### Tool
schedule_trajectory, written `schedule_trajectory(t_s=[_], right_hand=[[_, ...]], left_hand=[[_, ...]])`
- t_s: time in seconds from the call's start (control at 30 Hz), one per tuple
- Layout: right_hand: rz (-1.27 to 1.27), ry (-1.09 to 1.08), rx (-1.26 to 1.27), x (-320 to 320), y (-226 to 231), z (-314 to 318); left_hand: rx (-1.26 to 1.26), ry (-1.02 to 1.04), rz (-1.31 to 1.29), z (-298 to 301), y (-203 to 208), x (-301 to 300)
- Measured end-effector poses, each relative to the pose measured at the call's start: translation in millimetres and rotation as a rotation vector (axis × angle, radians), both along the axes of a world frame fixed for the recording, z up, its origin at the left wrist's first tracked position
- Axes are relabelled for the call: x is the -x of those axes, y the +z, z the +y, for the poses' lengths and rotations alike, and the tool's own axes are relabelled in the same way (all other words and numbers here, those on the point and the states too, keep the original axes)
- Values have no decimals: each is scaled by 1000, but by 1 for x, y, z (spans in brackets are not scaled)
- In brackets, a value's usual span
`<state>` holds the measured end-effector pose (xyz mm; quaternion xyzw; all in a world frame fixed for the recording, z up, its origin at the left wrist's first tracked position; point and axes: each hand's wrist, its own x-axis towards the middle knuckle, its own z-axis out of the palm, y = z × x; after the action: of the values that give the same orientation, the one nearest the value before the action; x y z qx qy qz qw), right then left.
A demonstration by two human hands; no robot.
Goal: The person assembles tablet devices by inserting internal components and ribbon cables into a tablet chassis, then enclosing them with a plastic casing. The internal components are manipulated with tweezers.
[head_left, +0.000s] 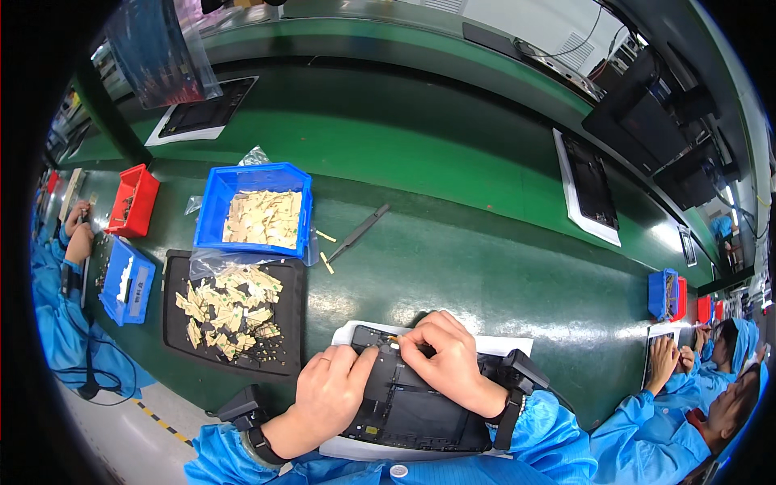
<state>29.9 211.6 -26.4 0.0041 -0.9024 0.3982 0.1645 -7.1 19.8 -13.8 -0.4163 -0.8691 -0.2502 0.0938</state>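
Observation:
In front of me a flat black tablet-like housing [420, 408] lies on a white sheet [505, 345]. My left hand [330, 394] is closed at its left edge, thumb and fingertips against the upper left part. My right hand [446, 358] is pinched at the top edge, close to the left fingertips. A small pale piece shows beside the right fingertips; whether they hold it is hidden. To the left, a black tray [234, 365] bears a heap of cream adhesive strips [230, 307] and small black bits. Behind it stands a blue bin [212, 238] full of similar strips.
Tweezers [360, 234] and a few loose strips lie right of the bin. A red bin [139, 202] and another blue bin [141, 287] stand at left. More black housings [594, 178] rest on the raised green shelf. Co-workers sit on both sides.

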Motion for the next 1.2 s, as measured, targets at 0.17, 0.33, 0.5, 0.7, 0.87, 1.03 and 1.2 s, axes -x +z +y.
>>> schedule_trajectory(t_s=[0.17,0.33,0.5,0.7,0.87,1.03,1.2], right_hand=[[4,2,-13,0,-2,0],[6,1,-44,-1,-2,-1],[21,7,-109,-1,-2,0],[93,10,-209,0,-3,-2],[117,15,-265,0,-4,-2],[121,22,-306,-1,-2,-3],[130,38,-337,-1,-4,-3]], left_hand=[[10,-3,-3,0,-1,0],[6,3,8,1,-1,0],[24,4,12,2,-1,2],[61,-13,20,4,-3,3],[63,-8,3,6,-3,4],[107,-16,10,6,0,4],[184,-56,26,6,1,5]])
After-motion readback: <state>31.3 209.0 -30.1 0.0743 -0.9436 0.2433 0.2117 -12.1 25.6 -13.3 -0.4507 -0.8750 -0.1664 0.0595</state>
